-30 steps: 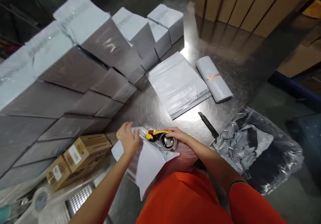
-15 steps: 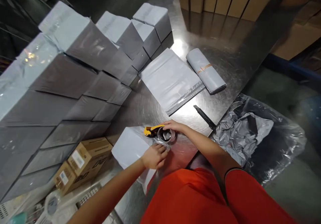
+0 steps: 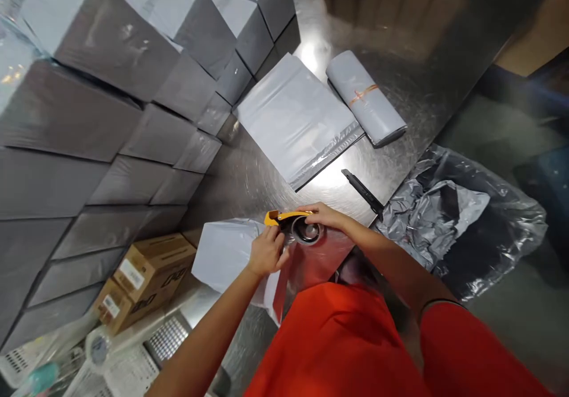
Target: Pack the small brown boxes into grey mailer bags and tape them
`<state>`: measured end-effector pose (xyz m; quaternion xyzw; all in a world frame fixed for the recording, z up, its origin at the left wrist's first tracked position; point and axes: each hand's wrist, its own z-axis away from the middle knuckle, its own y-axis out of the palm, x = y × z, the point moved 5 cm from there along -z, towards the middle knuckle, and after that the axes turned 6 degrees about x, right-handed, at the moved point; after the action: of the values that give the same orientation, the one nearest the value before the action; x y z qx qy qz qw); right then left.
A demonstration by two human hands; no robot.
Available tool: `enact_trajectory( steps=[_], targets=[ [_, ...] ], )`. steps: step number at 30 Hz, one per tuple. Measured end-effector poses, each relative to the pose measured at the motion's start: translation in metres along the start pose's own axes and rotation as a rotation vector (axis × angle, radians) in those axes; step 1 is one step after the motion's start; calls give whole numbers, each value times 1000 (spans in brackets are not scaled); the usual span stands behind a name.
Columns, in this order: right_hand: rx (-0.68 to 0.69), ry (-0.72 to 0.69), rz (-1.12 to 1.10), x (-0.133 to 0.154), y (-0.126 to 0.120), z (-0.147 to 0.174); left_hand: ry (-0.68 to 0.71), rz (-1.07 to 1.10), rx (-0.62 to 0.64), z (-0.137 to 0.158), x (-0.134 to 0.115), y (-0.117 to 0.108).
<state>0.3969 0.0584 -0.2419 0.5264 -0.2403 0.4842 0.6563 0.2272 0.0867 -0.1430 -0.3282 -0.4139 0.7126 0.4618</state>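
My right hand (image 3: 326, 216) is closed around a yellow-handled tape dispenser (image 3: 288, 214) with a roll of clear tape (image 3: 306, 231) in it. The dispenser's front end is over the right edge of a box wrapped in a white mailer bag (image 3: 222, 252), near the table's front edge. At that end is my left hand (image 3: 267, 250), resting over the wrapped box with its fingers bent together. What its fingertips grip is hidden. Beyond my hands, a black utility knife (image 3: 362, 192) lies on the metal table (image 3: 262, 166).
Flat mailer bags (image 3: 297, 118) lie ahead, beside a banded roll of bags (image 3: 367, 98). Wrapped boxes (image 3: 111, 29) form a tall stack at left. Brown cartons (image 3: 151, 272) and a white basket (image 3: 128, 373) are at lower left. A clear plastic bag (image 3: 511, 225) with crumpled wrapping hangs at right.
My left hand has moved up to the dispenser's front end. My right hand and the dispenser have shifted slightly right and upward. The camera view has tilted down and closer.
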Motion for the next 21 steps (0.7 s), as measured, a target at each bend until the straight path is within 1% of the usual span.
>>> enact_trajectory(
  steps=[3, 5, 6, 8, 10, 11, 12, 14, 15, 16, 17, 19, 21],
  targets=[
    [-82, -25, 9, -15, -7, 53, -152, 61, -99, -7, 7, -9],
    [-176, -44, -46, -34, -3, 97, -264, 47, -160, -11, 12, -15],
    [-226, -47, -66, -46, 2, 120, -314, 27, -194, -14, 14, -19],
    [-317, -22, -80, -76, 22, 166, -401, 3, -281, -17, 18, -26],
    [-408, 48, -102, -110, 52, 205, -479, 38, -348, -21, 21, -34],
    [-442, 83, -143, -127, 70, 220, -523, 79, -343, -23, 23, -36],
    [-474, 113, -185, -142, 89, 230, -574, 124, -304, -26, 24, -36],
    [-520, 126, -248, -164, 128, 235, -681, 186, -162, -31, 25, -35],
    [-539, 110, -258, -170, 146, 230, -721, 194, -98, -32, 25, -34],
    [-559, 80, -260, -173, 162, 220, -746, 192, -61, -33, 25, -34],
    [-581, 39, -261, -173, 175, 208, -774, 198, -56, -33, 28, -35],
    [-665, -61, -264, -166, 189, 177, -875, 258, -114, -26, 43, -35],
    [-752, -157, -246, -150, 185, 144, -1030, 343, -177, -8, 70, -33]
  ],
)
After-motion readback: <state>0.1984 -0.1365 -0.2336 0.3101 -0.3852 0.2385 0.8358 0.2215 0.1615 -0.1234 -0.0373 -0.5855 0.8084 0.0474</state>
